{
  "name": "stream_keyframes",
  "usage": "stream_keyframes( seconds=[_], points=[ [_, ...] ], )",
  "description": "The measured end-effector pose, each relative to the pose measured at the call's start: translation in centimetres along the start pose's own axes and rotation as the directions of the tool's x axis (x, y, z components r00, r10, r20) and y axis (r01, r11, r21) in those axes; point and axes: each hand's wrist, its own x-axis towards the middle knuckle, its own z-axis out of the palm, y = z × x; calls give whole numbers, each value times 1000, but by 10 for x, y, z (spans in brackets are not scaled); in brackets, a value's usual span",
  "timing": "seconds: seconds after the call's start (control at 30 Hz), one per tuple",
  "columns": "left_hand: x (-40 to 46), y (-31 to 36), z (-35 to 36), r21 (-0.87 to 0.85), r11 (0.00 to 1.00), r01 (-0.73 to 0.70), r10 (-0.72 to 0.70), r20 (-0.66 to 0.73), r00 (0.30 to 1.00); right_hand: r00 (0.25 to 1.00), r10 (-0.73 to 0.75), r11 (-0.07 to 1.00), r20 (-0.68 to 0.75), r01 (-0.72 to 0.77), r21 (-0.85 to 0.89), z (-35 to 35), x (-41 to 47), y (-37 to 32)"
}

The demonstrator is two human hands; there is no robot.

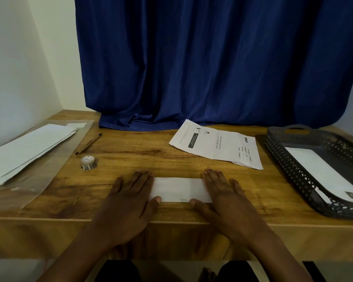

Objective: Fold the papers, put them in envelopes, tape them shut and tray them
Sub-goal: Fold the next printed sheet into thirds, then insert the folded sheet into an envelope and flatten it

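Wide wooden table (151, 157), backed by a dark blue curtain (212, 58). Far right, at the table's edge: dark perforated plastic tray (293, 171) holding one white sealed envelope (322, 171). Far left: loose stack of blank white envelopes (29, 147) on a clear plastic sleeve (49, 180). Centre back: printed paper sheets (218, 143), number unclear. Near front edge: one folded white paper strip (179, 189), pressed flat by left hand (128, 202) and right hand (222, 198), fingers straight and spread. Bare wood between. One brown pen (88, 144); one small tape roll (89, 162).
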Motion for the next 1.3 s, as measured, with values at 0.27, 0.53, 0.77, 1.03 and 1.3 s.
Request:
stream_keyframes(
  seconds=[0.27, 0.53, 0.77, 1.03, 1.3],
  points=[
    [0, -2, 2, -28, 1000, 11, -11, -20, 1000, 977, -195, 981, 80, 196, -3, 10, 2, -32],
    [-3, -7, -7, -380, 922, 76, -124, -102, 987, 979, -202, 977, -33, 199, -79, 0, -21, -25],
    [2, -6, 2, -247, 962, 114, -163, -188, 969, 920, -343, 939, -189, 330, -98, -36, -42, -20],
    [2, -4, 5, -168, 979, 116, -148, -193, 970, 940, 196, 679, -279, 75, 730, -93, 23, -16],
    [-2, -2, 4, -202, 971, 126, -165, -191, 968, 943, 312, 295, 118, -214, 931, -25, 78, -52]
  ],
)
